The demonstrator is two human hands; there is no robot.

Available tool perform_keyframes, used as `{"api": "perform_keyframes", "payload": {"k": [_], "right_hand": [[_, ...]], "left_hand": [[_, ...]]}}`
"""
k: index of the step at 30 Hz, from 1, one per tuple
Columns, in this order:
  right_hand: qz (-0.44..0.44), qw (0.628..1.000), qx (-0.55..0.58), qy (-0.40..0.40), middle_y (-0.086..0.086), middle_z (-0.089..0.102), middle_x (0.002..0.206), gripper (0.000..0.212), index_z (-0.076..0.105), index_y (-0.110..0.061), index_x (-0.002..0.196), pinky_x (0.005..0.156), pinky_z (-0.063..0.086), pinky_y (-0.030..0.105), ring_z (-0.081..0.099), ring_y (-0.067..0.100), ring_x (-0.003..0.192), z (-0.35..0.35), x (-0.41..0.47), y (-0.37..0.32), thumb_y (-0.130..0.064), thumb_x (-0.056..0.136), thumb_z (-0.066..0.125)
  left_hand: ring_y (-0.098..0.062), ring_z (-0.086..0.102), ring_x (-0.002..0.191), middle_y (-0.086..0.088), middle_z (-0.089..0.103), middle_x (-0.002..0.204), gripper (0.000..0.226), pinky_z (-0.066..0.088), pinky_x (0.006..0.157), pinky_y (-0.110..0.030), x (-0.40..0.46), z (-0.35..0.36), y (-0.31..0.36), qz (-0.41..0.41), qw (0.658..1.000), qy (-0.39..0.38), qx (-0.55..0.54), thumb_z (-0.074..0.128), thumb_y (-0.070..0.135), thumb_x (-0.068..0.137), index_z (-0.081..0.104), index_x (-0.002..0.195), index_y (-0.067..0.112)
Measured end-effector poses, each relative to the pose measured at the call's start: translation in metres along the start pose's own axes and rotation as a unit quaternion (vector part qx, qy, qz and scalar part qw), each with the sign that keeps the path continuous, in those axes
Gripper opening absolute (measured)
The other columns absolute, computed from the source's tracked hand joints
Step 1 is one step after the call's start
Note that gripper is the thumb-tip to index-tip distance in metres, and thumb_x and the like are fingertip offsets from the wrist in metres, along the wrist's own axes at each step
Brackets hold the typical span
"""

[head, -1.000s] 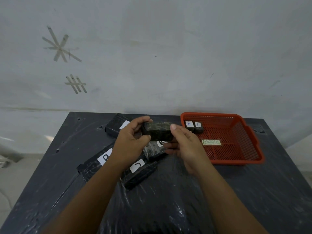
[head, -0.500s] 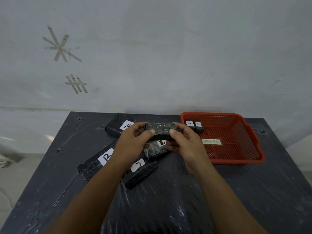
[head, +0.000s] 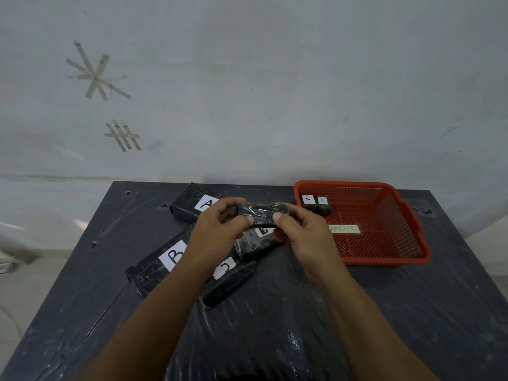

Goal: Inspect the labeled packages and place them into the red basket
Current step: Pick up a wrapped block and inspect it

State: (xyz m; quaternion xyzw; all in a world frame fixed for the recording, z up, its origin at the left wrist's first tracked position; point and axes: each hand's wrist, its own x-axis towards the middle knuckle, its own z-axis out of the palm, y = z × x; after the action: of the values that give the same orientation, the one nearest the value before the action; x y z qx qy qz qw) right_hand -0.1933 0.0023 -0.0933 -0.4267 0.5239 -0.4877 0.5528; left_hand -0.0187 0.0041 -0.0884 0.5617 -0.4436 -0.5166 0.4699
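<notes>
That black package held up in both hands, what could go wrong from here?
The held package is pinched only by the fingertips of the left hand and right hand, and its wrap looks glossy, so the grip might slip and drop it onto the B package below. No label shows on its visible face, so it might be misjudged before going into the red basket.

Seven black wrapped packages are visible: four lying on the table, lettered A, B, B and C, one held package between two hands, and two small A packages inside. There is one red basket.
</notes>
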Motion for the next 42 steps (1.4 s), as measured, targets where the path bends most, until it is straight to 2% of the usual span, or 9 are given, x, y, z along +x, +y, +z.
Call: {"api": "perform_keyframes", "payload": {"k": [10, 15, 21, 24, 27, 33, 37, 39, 42], "right_hand": [[-0.014, 1.000, 0.005, 0.005, -0.002, 0.074, 0.085, 0.021, 0.071, -0.008, 0.115, 0.064, 0.055, 0.019, 0.067, 0.004, 0.071, 0.001, -0.001, 0.001, -0.002, 0.095, 0.066], [-0.008, 0.999, 0.035, 0.004, -0.006, 0.076, 0.082, 0.023, 0.070, -0.013, 0.115, 0.065, 0.056, 0.020, 0.068, 0.004, 0.072, 0.002, -0.003, 0.003, -0.002, 0.095, 0.067], [-0.009, 1.000, 0.026, -0.001, -0.004, 0.074, 0.087, 0.023, 0.069, -0.009, 0.116, 0.064, 0.055, 0.018, 0.068, 0.002, 0.071, 0.001, -0.004, 0.002, -0.001, 0.096, 0.065], [-0.012, 1.000, 0.014, -0.002, -0.001, 0.075, 0.092, 0.024, 0.069, -0.009, 0.117, 0.066, 0.056, 0.020, 0.069, 0.004, 0.075, 0.001, -0.002, 0.003, -0.001, 0.096, 0.065], [-0.011, 1.000, 0.021, 0.000, -0.002, 0.077, 0.094, 0.025, 0.070, -0.012, 0.117, 0.068, 0.057, 0.020, 0.071, 0.006, 0.080, 0.000, -0.002, 0.004, -0.001, 0.095, 0.066], [0.022, 0.998, 0.051, -0.028, -0.003, 0.078, 0.110, 0.040, 0.065, -0.024, 0.132, 0.080, 0.061, 0.032, 0.074, 0.015, 0.095, 0.000, -0.001, 0.006, -0.007, 0.096, 0.068], [0.052, 0.996, 0.046, -0.051, 0.010, 0.075, 0.116, 0.026, 0.069, -0.027, 0.126, 0.078, 0.060, 0.035, 0.073, 0.023, 0.090, 0.000, -0.003, 0.004, -0.028, 0.100, 0.064], [0.054, 0.996, 0.051, -0.040, 0.016, 0.073, 0.118, 0.027, 0.068, -0.023, 0.126, 0.076, 0.060, 0.035, 0.072, 0.024, 0.087, 0.000, -0.002, 0.004, -0.027, 0.100, 0.064], [0.046, 0.997, 0.061, -0.025, 0.014, 0.073, 0.115, 0.031, 0.065, -0.020, 0.130, 0.077, 0.062, 0.035, 0.072, 0.020, 0.084, -0.001, -0.001, 0.005, -0.019, 0.099, 0.066]], "left_hand": [[-0.037, 0.069, 0.097, -0.014, 0.074, 0.102, 0.022, 0.056, 0.088, -0.059, 0.000, 0.004, -0.003, 0.022, 1.000, 0.021, 0.007, 0.065, 0.003, 0.091, 0.071, 0.106, 0.017], [-0.026, 0.069, 0.091, -0.013, 0.073, 0.104, 0.024, 0.057, 0.087, -0.054, 0.002, 0.004, 0.000, 0.024, 0.999, 0.025, -0.007, 0.066, 0.002, 0.091, 0.071, 0.107, 0.020], [-0.036, 0.069, 0.100, -0.016, 0.073, 0.107, 0.025, 0.057, 0.090, -0.056, 0.000, 0.003, -0.003, 0.024, 0.999, 0.021, -0.012, 0.068, 0.005, 0.089, 0.072, 0.108, 0.021], [-0.026, 0.071, 0.090, -0.017, 0.073, 0.104, 0.025, 0.057, 0.090, -0.056, 0.000, 0.004, -0.004, 0.021, 0.999, 0.021, -0.014, 0.068, 0.003, 0.089, 0.072, 0.107, 0.020], [-0.028, 0.071, 0.092, -0.017, 0.072, 0.106, 0.026, 0.058, 0.089, -0.052, -0.002, 0.004, -0.003, 0.023, 0.999, 0.019, -0.018, 0.067, 0.001, 0.090, 0.071, 0.108, 0.018], [-0.020, 0.071, 0.101, -0.009, 0.074, 0.110, 0.037, 0.058, 0.082, -0.025, -0.002, 0.000, 0.000, 0.049, 0.998, 0.002, -0.036, 0.065, -0.010, 0.089, 0.068, 0.114, 0.017], [-0.016, 0.069, 0.113, -0.002, 0.072, 0.120, 0.051, 0.057, 0.091, -0.027, 0.000, -0.003, -0.005, 0.076, 0.997, -0.021, -0.026, 0.066, -0.015, 0.086, 0.061, 0.126, 0.017], [-0.014, 0.067, 0.118, 0.000, 0.069, 0.128, 0.063, 0.055, 0.097, -0.031, -0.001, -0.005, -0.006, 0.077, 0.996, -0.035, -0.025, 0.068, -0.015, 0.084, 0.055, 0.136, 0.018], [-0.008, 0.066, 0.116, 0.007, 0.066, 0.131, 0.067, 0.056, 0.088, -0.020, -0.002, -0.004, -0.004, 0.056, 0.998, -0.035, -0.020, 0.075, -0.002, 0.084, 0.052, 0.141, 0.024]]}}
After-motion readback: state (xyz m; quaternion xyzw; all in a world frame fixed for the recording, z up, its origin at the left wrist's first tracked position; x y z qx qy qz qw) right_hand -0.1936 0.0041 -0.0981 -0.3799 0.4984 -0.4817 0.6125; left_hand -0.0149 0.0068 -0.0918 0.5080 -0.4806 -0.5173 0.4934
